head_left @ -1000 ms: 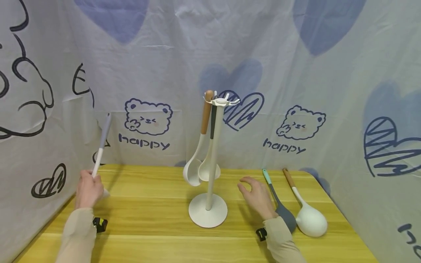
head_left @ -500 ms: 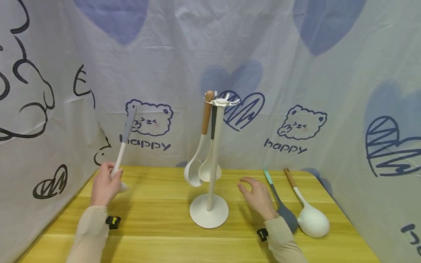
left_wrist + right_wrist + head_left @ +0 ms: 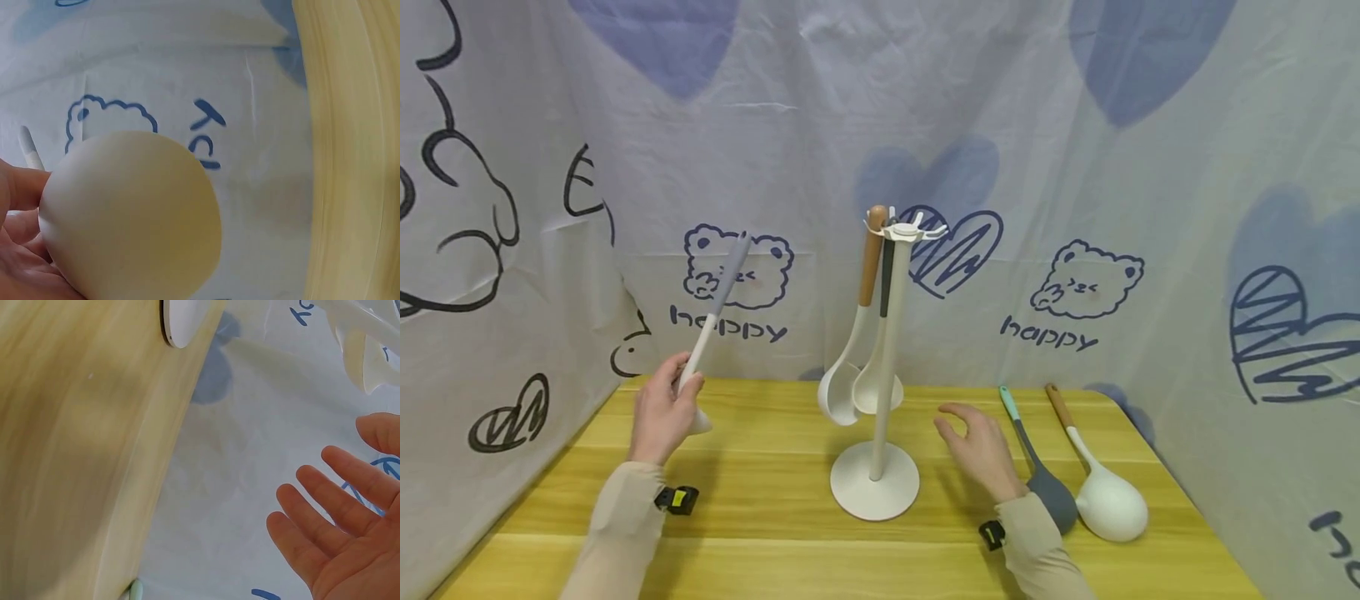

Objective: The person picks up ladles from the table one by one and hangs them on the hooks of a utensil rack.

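Left hand [image 3: 662,412] curled round a grey-handled utensil [image 3: 703,342], right hand [image 3: 979,448] loosely spread near the stand [image 3: 890,358].

Soft, even light fills the head view, with faint shadows on the bench [image 3: 775,554]. The left wrist view is dimmer, the pale ladle [image 3: 134,212] shading smoothly; in the right, broad soft-edged shadow darkens the bench.

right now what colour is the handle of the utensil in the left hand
The handle is bluish grey, clearest in the head view.
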`<state>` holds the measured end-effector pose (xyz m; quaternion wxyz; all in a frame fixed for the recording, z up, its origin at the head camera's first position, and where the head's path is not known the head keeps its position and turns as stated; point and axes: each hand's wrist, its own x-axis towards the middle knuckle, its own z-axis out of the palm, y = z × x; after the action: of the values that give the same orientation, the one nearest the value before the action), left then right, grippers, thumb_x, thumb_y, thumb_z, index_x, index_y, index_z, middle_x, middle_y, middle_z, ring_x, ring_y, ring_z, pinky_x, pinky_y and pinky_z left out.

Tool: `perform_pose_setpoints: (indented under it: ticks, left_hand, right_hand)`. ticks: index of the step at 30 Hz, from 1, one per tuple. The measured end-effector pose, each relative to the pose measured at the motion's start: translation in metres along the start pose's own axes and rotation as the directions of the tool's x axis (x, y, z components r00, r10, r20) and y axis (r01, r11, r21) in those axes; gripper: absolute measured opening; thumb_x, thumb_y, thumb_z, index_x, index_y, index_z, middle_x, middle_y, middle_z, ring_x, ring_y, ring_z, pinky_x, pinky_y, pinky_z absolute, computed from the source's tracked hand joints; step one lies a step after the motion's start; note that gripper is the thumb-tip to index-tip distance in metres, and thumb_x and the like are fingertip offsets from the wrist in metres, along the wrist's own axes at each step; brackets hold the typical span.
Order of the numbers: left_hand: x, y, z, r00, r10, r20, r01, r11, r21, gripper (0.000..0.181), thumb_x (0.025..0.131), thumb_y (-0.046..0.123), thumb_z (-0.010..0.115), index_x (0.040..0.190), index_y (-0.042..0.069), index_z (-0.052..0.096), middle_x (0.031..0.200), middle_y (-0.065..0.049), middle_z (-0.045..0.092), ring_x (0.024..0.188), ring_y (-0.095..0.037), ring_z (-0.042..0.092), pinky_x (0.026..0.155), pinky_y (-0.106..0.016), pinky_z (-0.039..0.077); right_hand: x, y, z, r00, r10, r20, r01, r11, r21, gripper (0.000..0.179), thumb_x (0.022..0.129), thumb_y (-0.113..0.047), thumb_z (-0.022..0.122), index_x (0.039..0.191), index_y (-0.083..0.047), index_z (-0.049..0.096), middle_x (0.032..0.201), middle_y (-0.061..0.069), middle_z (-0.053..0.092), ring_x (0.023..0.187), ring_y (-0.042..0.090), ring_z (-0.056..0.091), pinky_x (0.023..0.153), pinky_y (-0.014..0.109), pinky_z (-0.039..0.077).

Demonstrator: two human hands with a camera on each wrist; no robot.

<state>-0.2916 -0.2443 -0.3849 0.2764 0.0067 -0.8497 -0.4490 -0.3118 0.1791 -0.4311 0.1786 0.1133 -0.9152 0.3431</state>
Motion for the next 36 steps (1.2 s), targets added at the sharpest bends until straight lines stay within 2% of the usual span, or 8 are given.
perform_pose_setpoints:
  ticks: [3,8,13,17,21,25,32,36]
  left_hand:
    - [-0.002,0.005,0.003,1.0,0.0,0.011,0.0,1.0,-0.027,0.037,0.102,0.02,0.053,0.136,0.004,0.052,0.117,-0.022,0.066,0.101,-0.031,0.061,0.089,-0.046,0.049]
    - [-0.004,0.008,0.009,0.999,0.029,0.029,-0.028,0.999,-0.029,0.034,0.103,0.024,0.051,0.131,0.004,0.054,0.107,-0.016,0.069,0.085,-0.017,0.056,0.074,-0.027,0.044]
    - [-0.004,0.01,0.015,0.997,0.06,0.042,-0.059,0.998,-0.033,0.038,0.105,0.028,0.047,0.136,0.006,0.05,0.098,-0.014,0.064,0.068,-0.014,0.05,0.058,-0.025,0.044]
    - [-0.005,0.013,0.017,0.996,0.068,0.05,-0.067,0.998,-0.023,0.042,0.106,0.033,0.042,0.14,0.01,0.048,0.087,-0.01,0.056,0.059,-0.016,0.044,0.05,-0.027,0.041]
    - [-0.006,0.019,0.019,0.995,0.07,0.064,-0.068,0.997,-0.029,0.042,0.106,0.039,0.037,0.135,0.011,0.05,0.078,-0.007,0.048,0.057,-0.016,0.041,0.048,-0.027,0.038]
    - [-0.007,0.026,0.023,0.995,0.073,0.064,-0.07,0.996,-0.052,0.039,0.106,0.039,0.036,0.128,0.011,0.054,0.076,-0.006,0.046,0.056,-0.015,0.039,0.047,-0.027,0.037]
    - [-0.006,0.035,0.032,0.993,0.091,0.071,-0.083,0.991,-0.108,0.036,0.106,0.037,0.038,0.122,0.008,0.054,0.083,-0.007,0.051,0.06,-0.016,0.041,0.05,-0.026,0.038]
    - [-0.005,0.04,0.037,0.988,0.133,0.077,-0.122,0.983,-0.133,0.034,0.106,0.033,0.04,0.121,0.006,0.054,0.09,-0.008,0.056,0.066,-0.017,0.044,0.055,-0.024,0.041]
  right_hand:
    - [0.002,-0.002,0.0,1.0,-0.005,0.002,0.005,1.0,0.0,0.036,0.096,-0.032,0.062,0.123,-0.009,0.067,0.126,0.01,0.067,0.121,0.03,0.06,0.103,0.049,0.047]
    - [0.004,-0.007,0.0,1.0,-0.015,0.005,0.015,1.0,0.001,0.035,0.097,-0.032,0.062,0.124,-0.01,0.067,0.127,0.009,0.067,0.121,0.031,0.06,0.103,0.049,0.047]
    - [0.006,-0.014,-0.002,1.0,-0.012,-0.001,0.012,1.0,0.0,0.035,0.097,-0.033,0.062,0.124,-0.012,0.067,0.128,0.008,0.066,0.122,0.03,0.06,0.104,0.049,0.047]
    - [0.012,-0.019,-0.004,0.999,-0.04,-0.006,0.04,0.999,0.0,0.035,0.097,-0.032,0.061,0.124,-0.011,0.067,0.127,0.009,0.067,0.121,0.031,0.06,0.103,0.049,0.048]
    - [0.017,-0.025,-0.009,0.997,-0.069,-0.021,0.069,0.997,0.031,0.033,0.097,-0.029,0.062,0.123,-0.01,0.068,0.127,0.009,0.067,0.121,0.031,0.06,0.103,0.049,0.048]
    - [0.022,-0.032,-0.015,0.995,-0.097,-0.024,0.098,0.994,0.051,0.032,0.097,-0.027,0.061,0.123,-0.009,0.068,0.127,0.01,0.067,0.122,0.031,0.06,0.104,0.049,0.047]
    - [0.032,-0.043,-0.024,0.99,-0.134,-0.036,0.138,0.977,0.164,0.031,0.1,-0.026,0.058,0.123,-0.008,0.067,0.129,0.011,0.066,0.123,0.03,0.059,0.105,0.046,0.048]
    - [0.037,-0.052,-0.028,0.982,-0.177,-0.06,0.185,0.968,0.168,0.031,0.1,-0.025,0.057,0.123,-0.007,0.067,0.127,0.01,0.067,0.12,0.029,0.061,0.104,0.044,0.049]
